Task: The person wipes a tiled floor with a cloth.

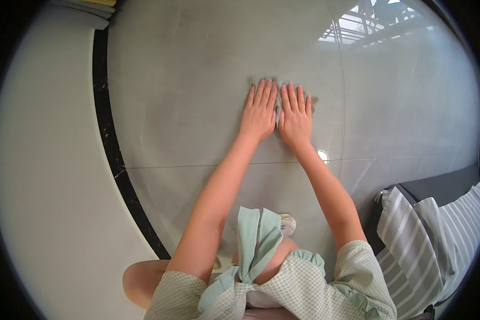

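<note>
A: Head view showed both hands flat on the grey tiled floor [197, 106], just above the middle of the frame. What lay under them?

B: A grey cloth [277, 111], mostly hidden. Only its frayed edge peeked out above the fingertips, between the hands and at the right of the right hand [295, 118].

A: And the hands themselves?

B: Left hand [259, 113] and right hand were spread open, palms pressing the cloth down, side by side, almost touching. Neither was clenched or gripping.

A: How would the cloth handle?

B: Likely soft, light and limp, sliding easily on the glossy tile. Best held by flat pressure, or pinched at an exposed edge.

A: Its long axis?

B: Apparently left to right across the frame, though too much was covered to be sure.
</note>
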